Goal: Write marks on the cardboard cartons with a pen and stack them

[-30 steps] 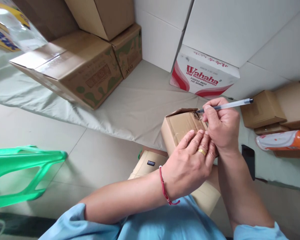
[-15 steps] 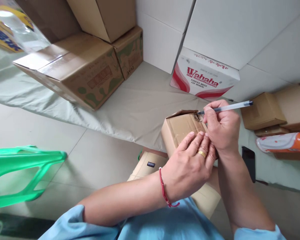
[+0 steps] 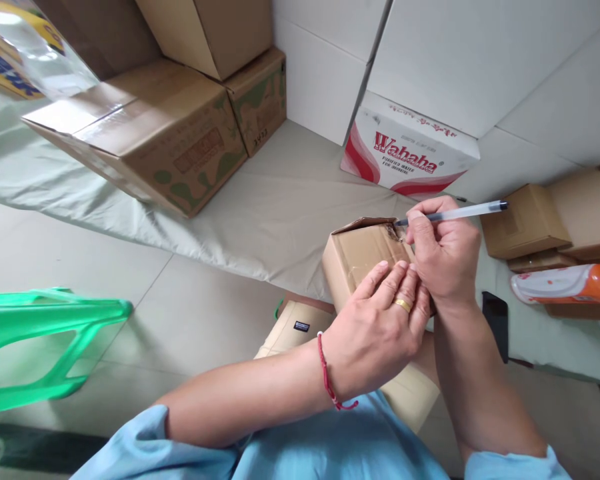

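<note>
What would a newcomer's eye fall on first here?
Probably the bright green stool at far left and the red-and-white Wahaha box at upper right. Next, right of centre, the left hand lies palm-down on a cardboard box while the right hand holds a pen at its torn patch.

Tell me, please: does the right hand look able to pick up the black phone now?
Probably yes. The phone lies close beside the right arm, and nothing visible covers it. However, the right hand holds a pen, so it may first need to put this down.
</note>
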